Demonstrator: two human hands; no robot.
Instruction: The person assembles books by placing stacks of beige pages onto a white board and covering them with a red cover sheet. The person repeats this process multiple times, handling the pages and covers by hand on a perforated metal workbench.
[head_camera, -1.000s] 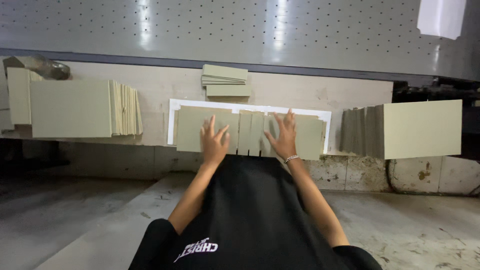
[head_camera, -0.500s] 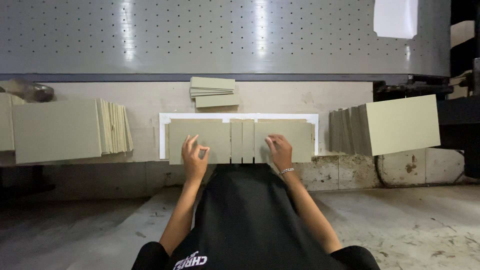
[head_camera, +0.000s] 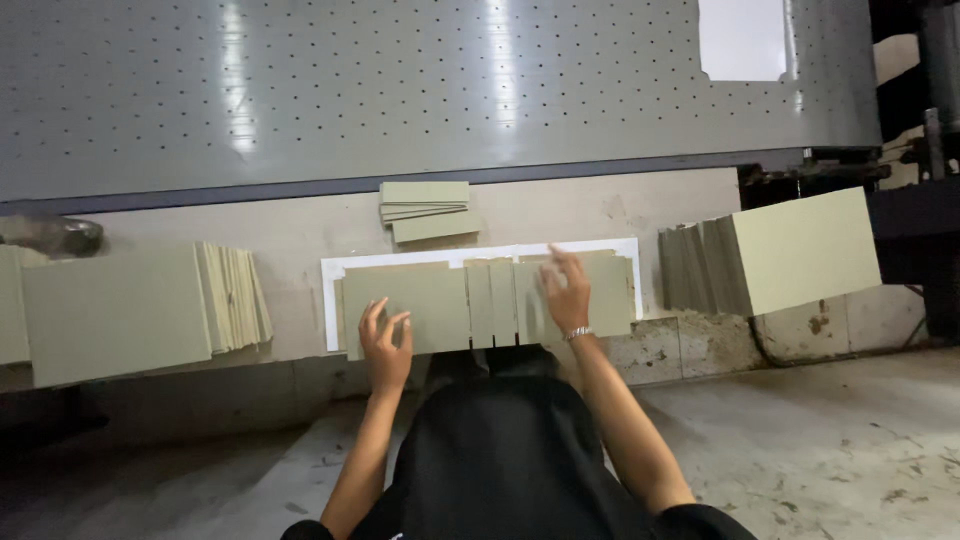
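Note:
Several grey-green cardboard pieces (head_camera: 430, 305) lie side by side on a white sheet (head_camera: 330, 300) on the bench in front of me. My right hand (head_camera: 565, 295) rests flat on the right-hand pieces, fingers spread, a bracelet on its wrist. My left hand (head_camera: 385, 345) hovers at the front edge of the large left piece with fingers curled and apart, holding nothing.
A small stack of narrow cardboard strips (head_camera: 428, 210) lies behind the sheet. Thick stacks of boards stand at the left (head_camera: 120, 310) and right (head_camera: 790, 250). A perforated grey metal panel (head_camera: 400, 90) rises behind the bench. Concrete floor lies below.
My left hand has drawn back from the pieces to their front edge and curled. My right hand stays on the right pieces. The view has shifted slightly.

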